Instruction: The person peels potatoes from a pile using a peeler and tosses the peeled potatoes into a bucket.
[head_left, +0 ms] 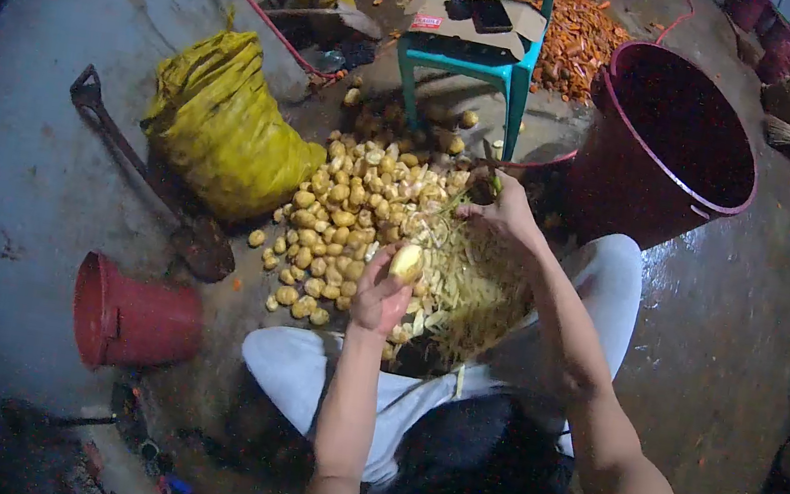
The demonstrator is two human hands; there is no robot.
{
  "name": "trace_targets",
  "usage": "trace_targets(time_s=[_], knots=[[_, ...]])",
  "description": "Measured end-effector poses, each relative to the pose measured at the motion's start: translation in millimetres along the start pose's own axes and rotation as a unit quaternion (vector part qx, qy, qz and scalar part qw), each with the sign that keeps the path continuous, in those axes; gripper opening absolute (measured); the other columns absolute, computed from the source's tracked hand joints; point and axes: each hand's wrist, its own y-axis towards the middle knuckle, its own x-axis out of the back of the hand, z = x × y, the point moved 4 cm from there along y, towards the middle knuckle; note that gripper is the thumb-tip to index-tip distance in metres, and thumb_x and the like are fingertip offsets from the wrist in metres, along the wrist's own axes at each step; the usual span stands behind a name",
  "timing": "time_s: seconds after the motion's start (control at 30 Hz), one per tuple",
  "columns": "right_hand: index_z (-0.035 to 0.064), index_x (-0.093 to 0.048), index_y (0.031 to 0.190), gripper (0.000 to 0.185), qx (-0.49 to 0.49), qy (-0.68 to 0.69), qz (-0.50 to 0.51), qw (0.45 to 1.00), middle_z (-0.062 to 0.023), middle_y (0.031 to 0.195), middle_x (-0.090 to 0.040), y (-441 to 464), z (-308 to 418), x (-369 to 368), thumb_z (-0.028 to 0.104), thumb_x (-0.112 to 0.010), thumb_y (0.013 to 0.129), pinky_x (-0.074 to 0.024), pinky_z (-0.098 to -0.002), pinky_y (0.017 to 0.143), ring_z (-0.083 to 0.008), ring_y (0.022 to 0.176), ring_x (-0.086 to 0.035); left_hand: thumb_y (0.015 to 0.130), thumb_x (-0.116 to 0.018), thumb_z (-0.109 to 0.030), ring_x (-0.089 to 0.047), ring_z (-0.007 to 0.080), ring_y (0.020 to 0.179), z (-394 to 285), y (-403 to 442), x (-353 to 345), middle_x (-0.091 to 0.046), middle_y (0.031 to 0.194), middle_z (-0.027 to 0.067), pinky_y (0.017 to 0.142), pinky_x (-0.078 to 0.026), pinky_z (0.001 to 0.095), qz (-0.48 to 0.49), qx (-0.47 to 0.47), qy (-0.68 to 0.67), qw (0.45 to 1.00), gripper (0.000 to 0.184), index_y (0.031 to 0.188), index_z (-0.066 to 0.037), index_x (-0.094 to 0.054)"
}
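My left hand (pixel 382 296) is closed around a potato (pixel 406 263) whose pale, peeled flesh shows on top. To its right and farther forward, my right hand (pixel 509 213) grips a thin, dark-greenish tool (pixel 493 168); whether it is a knife or a peeler I cannot make out. Below both hands spreads a heap of unpeeled potatoes (pixel 344 215) on the floor. Long pale peelings (pixel 471 283) lie on the heap's right side, close to my legs.
A yellow sack (pixel 231 123) leans left of the heap, near a shovel (pixel 139 166) and a red bucket (pixel 148 318). Ahead stands a teal chair (pixel 516 87) bearing cardboard and a phone (pixel 492 16). Right of it are a large maroon tub (pixel 617 177) and orange pieces (pixel 577 45).
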Motion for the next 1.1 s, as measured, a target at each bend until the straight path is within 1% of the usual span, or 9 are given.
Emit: trace_targets(time_s=[0.13, 0.27, 0.43, 0.47, 0.53, 0.73, 0.87, 0.93, 1.1], knots=[[0.0025, -0.060, 0.097, 0.049, 0.097, -0.100, 0.085, 0.987, -0.0031, 0.090, -0.063, -20, 34, -25, 0.021, -0.089, 0.062, -0.0450, -0.0320, 0.086, -0.0138, 0.092, -0.054, 0.076, -0.072, -0.007, -0.051, 0.0257, 0.117, -1, 1, -4, -0.054, 0.123, 0.0127, 0.103, -0.039, 0.0393, -0.032, 0.011, -0.016, 0.999, 0.058, 0.127, 0.003, -0.047], [0.0021, -0.059, 0.096, 0.047, 0.021, -0.041, -0.022, 0.999, -0.0068, 0.091, -0.064, -3, 13, 4, 0.017, -0.088, 0.062, -0.0462, -0.0318, 0.084, -0.0140, 0.089, -0.057, 0.076, -0.074, -0.010, -0.051, 0.0257, 0.117, 2, -7, 5, -0.056, 0.122, 0.0112, 0.104, -0.036, 0.0403, -0.050, -0.002, -0.013, 0.999, 0.058, 0.127, 0.001, -0.048], [0.0022, -0.059, 0.098, 0.048, 0.128, -0.135, 0.045, 0.982, -0.0023, 0.091, -0.059, -18, 30, -25, 0.017, -0.088, 0.063, -0.0456, -0.0316, 0.081, -0.0127, 0.088, -0.053, 0.076, -0.074, -0.011, -0.051, 0.0246, 0.117, 3, 2, -5, -0.057, 0.121, 0.0098, 0.106, -0.034, 0.0394, -0.035, -0.031, -0.021, 0.999, 0.055, 0.124, 0.000, -0.050], [0.0020, -0.059, 0.097, 0.046, 0.076, -0.014, 0.017, 0.997, -0.0016, 0.089, -0.060, -4, -9, -22, 0.015, -0.087, 0.064, -0.0466, -0.0305, 0.078, -0.0112, 0.088, -0.053, 0.076, -0.075, -0.011, -0.051, 0.0248, 0.117, 2, -2, -8, -0.057, 0.121, 0.0096, 0.106, -0.034, 0.0391, -0.026, -0.035, -0.023, 0.999, 0.055, 0.124, 0.000, -0.050], [0.0014, -0.058, 0.097, 0.044, 0.079, -0.095, -0.049, 0.991, -0.0016, 0.088, -0.060, 2, -2, 5, 0.014, -0.087, 0.065, -0.0470, -0.0298, 0.076, -0.0106, 0.088, -0.053, 0.077, -0.073, -0.008, -0.051, 0.0252, 0.117, 3, -5, 4, -0.057, 0.121, 0.0094, 0.105, -0.035, 0.0391, -0.037, -0.013, -0.028, 0.999, 0.053, 0.124, -0.001, -0.050], [0.0011, -0.059, 0.098, 0.046, 0.111, -0.104, 0.052, 0.987, -0.0040, 0.089, -0.062, -17, 21, -22, 0.015, -0.087, 0.064, -0.0468, -0.0306, 0.080, -0.0133, 0.086, -0.056, 0.074, -0.078, -0.016, -0.050, 0.0286, 0.120, -1, -2, -8, -0.056, 0.126, 0.0108, 0.103, -0.038, 0.0480, -0.042, -0.044, 0.031, 0.998, 0.058, 0.124, -0.004, -0.053], [0.0020, -0.060, 0.101, 0.052, 0.015, -0.101, -0.020, 0.995, -0.0064, 0.098, -0.064, -1, 13, 2, 0.017, -0.089, 0.061, -0.0457, -0.0327, 0.085, -0.0149, 0.095, -0.057, 0.075, -0.078, -0.017, -0.052, 0.0260, 0.116, -3, -2, -6, -0.056, 0.125, 0.0111, 0.103, -0.039, 0.0459, -0.005, -0.049, -0.001, 0.999, 0.065, 0.130, -0.004, -0.046], [0.0021, -0.060, 0.100, 0.052, 0.137, -0.090, 0.038, 0.986, -0.0071, 0.098, -0.064, -13, 28, -18, 0.017, -0.089, 0.060, -0.0451, -0.0324, 0.086, -0.0145, 0.094, -0.056, 0.073, -0.079, -0.019, -0.053, 0.0243, 0.115, -7, -2, -10, -0.056, 0.122, 0.0094, 0.103, -0.039, 0.0443, -0.028, -0.028, 0.008, 0.999, 0.065, 0.128, -0.003, -0.047], [0.0024, -0.059, 0.098, 0.050, 0.022, -0.107, -0.014, 0.994, -0.0039, 0.097, -0.061, -5, 25, -4, 0.020, -0.088, 0.062, -0.0440, -0.0325, 0.087, -0.0157, 0.096, -0.053, 0.071, -0.080, -0.015, -0.053, 0.0227, 0.115, -1, -2, -10, -0.057, 0.119, 0.0083, 0.104, -0.039, 0.0375, -0.012, -0.029, 0.021, 0.999, 0.061, 0.123, -0.002, -0.050]])
